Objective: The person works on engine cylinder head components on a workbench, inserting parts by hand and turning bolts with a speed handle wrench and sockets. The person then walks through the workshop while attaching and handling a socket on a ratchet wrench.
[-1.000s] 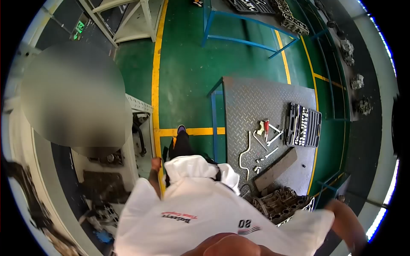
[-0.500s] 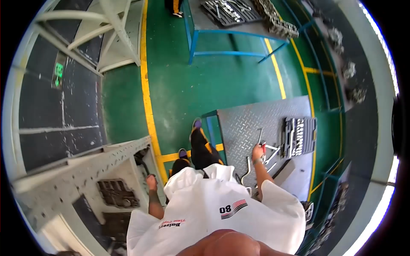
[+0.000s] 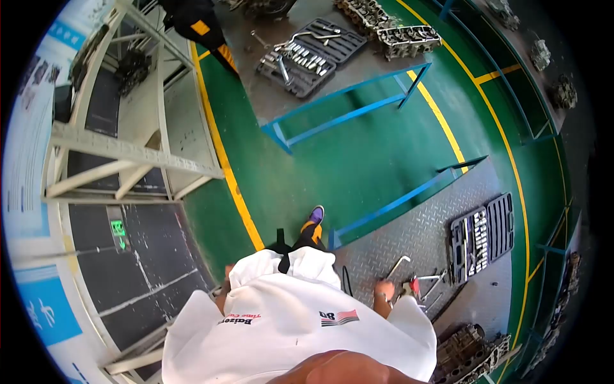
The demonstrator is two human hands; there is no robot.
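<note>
At the near edge of the metal-topped workbench [image 3: 384, 246], my right hand [image 3: 384, 290] is closed around the end of an L-shaped wrench [image 3: 399, 266]. The wrench's bent tip points away to the upper right. Just right of this hand lie a red-handled tool [image 3: 416, 287] and a silver wrench [image 3: 435, 286], both apart from it. My left hand [image 3: 228, 270] hangs low beside my shirt. Mostly hidden by the cloth, its fingers cannot be made out.
An open socket set [image 3: 476, 243] lies on the bench, with an engine part [image 3: 470, 352] nearer me. Ahead stands a second table [image 3: 259, 105] bearing another tool case [image 3: 307, 61] and cylinder heads [image 3: 409, 41]. A co-worker [image 3: 198, 29] stands beside it. White metal frames [image 3: 137, 150] line the left.
My view has turned and moved forward, bringing the second table and co-worker closer. The L-shaped wrench has moved with my right hand, away from the red-handled tool. My left hand is now mostly covered.
</note>
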